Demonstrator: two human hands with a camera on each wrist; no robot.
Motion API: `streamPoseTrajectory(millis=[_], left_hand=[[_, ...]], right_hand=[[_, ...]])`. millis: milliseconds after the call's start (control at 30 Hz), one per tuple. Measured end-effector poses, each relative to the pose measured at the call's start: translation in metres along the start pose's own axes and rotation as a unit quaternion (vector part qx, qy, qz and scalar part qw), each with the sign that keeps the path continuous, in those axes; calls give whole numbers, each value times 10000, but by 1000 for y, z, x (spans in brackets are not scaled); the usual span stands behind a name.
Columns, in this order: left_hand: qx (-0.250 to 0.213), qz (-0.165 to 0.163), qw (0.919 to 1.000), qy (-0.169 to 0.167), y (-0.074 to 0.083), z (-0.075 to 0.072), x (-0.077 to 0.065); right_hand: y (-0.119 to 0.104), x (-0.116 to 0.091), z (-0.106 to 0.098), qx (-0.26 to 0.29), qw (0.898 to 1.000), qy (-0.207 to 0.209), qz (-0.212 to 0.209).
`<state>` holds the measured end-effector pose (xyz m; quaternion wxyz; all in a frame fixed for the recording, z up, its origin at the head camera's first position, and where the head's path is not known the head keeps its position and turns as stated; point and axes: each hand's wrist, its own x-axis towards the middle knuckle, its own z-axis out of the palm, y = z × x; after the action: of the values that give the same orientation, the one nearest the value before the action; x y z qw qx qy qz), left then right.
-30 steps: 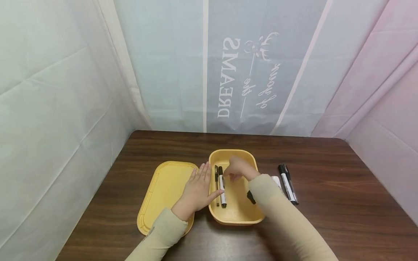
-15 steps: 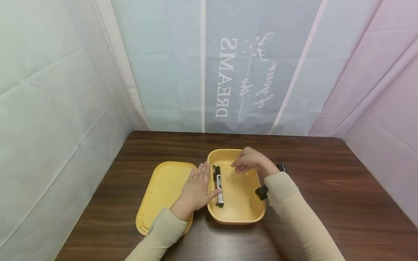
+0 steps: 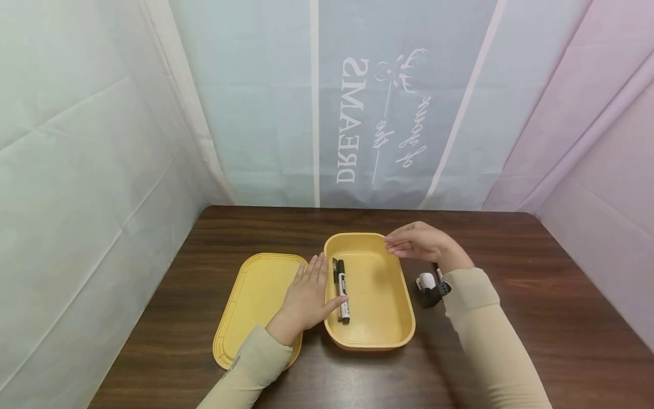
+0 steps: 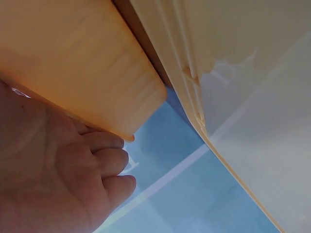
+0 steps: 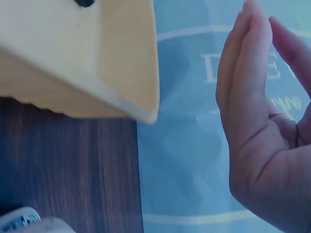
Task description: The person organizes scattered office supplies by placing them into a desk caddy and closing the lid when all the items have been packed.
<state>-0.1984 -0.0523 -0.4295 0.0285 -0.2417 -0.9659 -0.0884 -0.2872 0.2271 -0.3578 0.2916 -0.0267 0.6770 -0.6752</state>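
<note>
A yellow plastic box (image 3: pixel 378 301) sits on the table with a black-capped white marker (image 3: pixel 343 292) and a slim black pen (image 3: pixel 335 272) side by side along its left inner wall. My left hand (image 3: pixel 306 295) lies against the box's left rim, fingers straight, its thumb reaching over the edge onto the marker in the head view. In the left wrist view its fingertips are right at the box wall (image 4: pixel 87 58). At the far right corner my right hand (image 3: pixel 416 241) holds nothing, its fingers extended. The right wrist view shows this hand apart from the box corner.
Left of the box lies a flat yellow lid (image 3: pixel 260 301), partly under my left forearm. A wrist camera (image 3: pixel 426 281) on a black strap hangs by my right cuff. Behind it, parts of pens (image 3: pixel 439 274) show on the table. Fabric curtains (image 3: pixel 265 113) surround the table.
My right hand has left the inside of the box and moved right to its far corner. The marker and pen now lie closer together along the left wall. My left hand stays put.
</note>
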Motion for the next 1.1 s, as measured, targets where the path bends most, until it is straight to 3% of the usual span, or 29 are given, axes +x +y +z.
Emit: streamPoseTrajectory(millis=[300, 767, 1100], left_hand=[[45, 27, 10000, -24, 1, 0, 2], [-21, -56, 9999, -91, -2, 1, -2], [-38, -24, 10000, -45, -2, 3, 1]], right_hand=[[-5, -20, -24, 544, 9983, -4, -227], [-1, -42, -55, 563, 9982, -12, -187], [10, -54, -79, -217, 9994, 265, -44]])
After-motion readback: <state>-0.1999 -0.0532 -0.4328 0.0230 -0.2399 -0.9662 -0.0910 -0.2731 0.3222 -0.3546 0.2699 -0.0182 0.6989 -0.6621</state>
